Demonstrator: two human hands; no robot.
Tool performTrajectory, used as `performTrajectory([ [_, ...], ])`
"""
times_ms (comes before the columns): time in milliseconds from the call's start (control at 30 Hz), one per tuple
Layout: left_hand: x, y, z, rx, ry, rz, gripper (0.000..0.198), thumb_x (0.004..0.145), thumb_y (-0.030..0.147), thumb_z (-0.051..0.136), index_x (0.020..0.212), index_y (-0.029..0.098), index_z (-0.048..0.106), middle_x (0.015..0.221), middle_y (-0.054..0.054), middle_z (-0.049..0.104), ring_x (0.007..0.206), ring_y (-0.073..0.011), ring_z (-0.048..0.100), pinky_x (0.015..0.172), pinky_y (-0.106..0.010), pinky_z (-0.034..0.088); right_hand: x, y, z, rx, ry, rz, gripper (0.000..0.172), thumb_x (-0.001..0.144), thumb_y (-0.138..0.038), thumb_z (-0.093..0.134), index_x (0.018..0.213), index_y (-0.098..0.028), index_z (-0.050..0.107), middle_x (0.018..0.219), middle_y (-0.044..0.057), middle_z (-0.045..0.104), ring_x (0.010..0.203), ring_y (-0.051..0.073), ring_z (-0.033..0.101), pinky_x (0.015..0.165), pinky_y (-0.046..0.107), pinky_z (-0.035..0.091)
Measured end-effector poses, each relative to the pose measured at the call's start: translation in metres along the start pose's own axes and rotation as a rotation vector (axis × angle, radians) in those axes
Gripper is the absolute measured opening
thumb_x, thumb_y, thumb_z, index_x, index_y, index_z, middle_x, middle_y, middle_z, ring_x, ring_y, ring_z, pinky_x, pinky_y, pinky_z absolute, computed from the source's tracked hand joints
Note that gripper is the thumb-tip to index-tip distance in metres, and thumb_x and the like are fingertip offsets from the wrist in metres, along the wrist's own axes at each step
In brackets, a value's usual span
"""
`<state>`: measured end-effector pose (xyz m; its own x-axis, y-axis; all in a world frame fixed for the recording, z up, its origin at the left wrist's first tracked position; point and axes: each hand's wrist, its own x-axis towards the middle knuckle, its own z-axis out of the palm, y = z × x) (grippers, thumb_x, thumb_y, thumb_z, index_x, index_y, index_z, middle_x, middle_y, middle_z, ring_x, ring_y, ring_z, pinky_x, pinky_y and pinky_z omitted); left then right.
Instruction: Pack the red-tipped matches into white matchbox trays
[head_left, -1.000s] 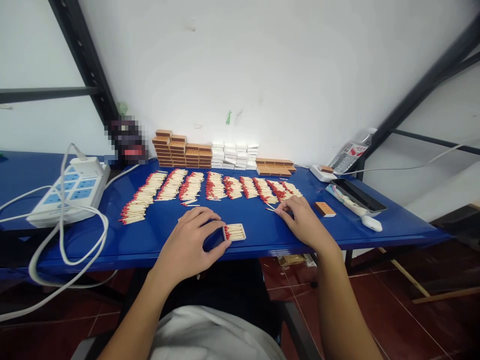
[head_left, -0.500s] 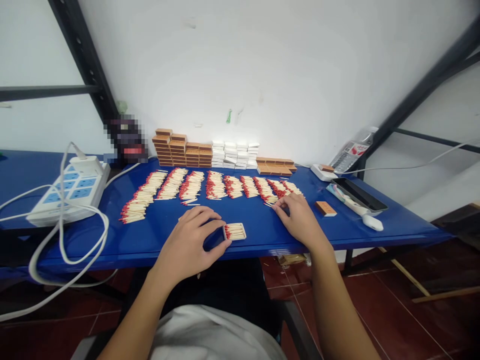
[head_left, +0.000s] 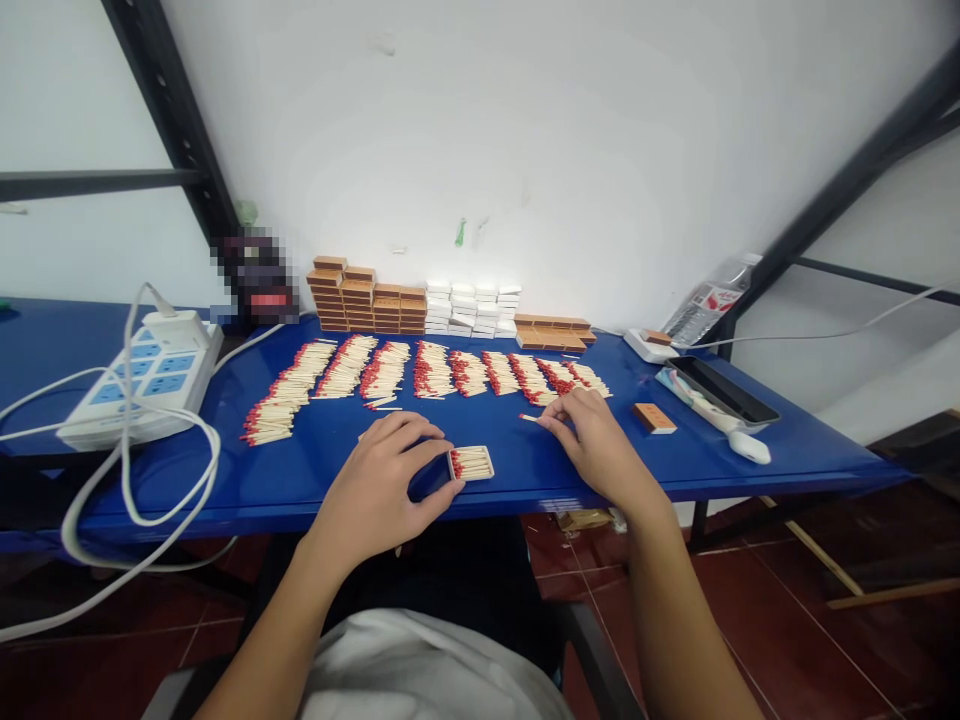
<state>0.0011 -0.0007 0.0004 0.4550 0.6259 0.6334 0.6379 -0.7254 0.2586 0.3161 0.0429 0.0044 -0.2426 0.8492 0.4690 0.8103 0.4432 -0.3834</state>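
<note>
A white matchbox tray (head_left: 484, 473) with red-headed matches lies on the blue table near its front edge. My left hand (head_left: 382, 475) grips the tray's left end between thumb and fingers. To the right, my right hand (head_left: 589, 430) pinches a single match (head_left: 529, 417) by its stick, its red head pointing left. Beyond both hands, several rows of loose matches (head_left: 386, 370) lie across the table. Right of my right hand is an orange-brown matchbox (head_left: 654, 418).
Stacked brown matchboxes (head_left: 337, 300) and white trays (head_left: 472, 310) stand along the wall. A power strip (head_left: 142, 375) with looped white cables lies at the left. On the right are a plastic bottle (head_left: 709, 300), a black tray (head_left: 731, 390) and a white-ended handle (head_left: 748, 447).
My right hand has drawn a match out from the rows and slightly toward me. My left hand and the tray have stayed in place.
</note>
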Motion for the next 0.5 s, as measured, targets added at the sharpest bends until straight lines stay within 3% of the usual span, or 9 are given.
performTrajectory([
  [233,0.000,0.001,-0.001,0.004,-0.013,-0.001,0.024,0.099,0.036,0.075,0.118,0.022,0.075,0.121,-0.009,0.077,0.121,-0.0296,0.066,0.107,-0.050,0.053,-0.013,-0.075,-0.002,0.132,-0.149,-0.159,0.015,0.111,-0.030,0.056,0.100,-0.024,0.063,0.105,0.008,0.065,0.104,0.027,0.057,0.094,0.044,0.050],
  [500,0.000,0.000,0.001,-0.001,-0.012,-0.008,0.024,0.099,0.037,0.074,0.118,0.021,0.074,0.121,-0.008,0.077,0.122,-0.0289,0.066,0.107,-0.049,0.053,-0.009,-0.085,0.016,0.052,-0.144,-0.239,0.009,0.110,-0.023,0.058,0.103,-0.023,0.065,0.106,0.008,0.066,0.101,0.027,0.056,0.090,0.043,0.050],
])
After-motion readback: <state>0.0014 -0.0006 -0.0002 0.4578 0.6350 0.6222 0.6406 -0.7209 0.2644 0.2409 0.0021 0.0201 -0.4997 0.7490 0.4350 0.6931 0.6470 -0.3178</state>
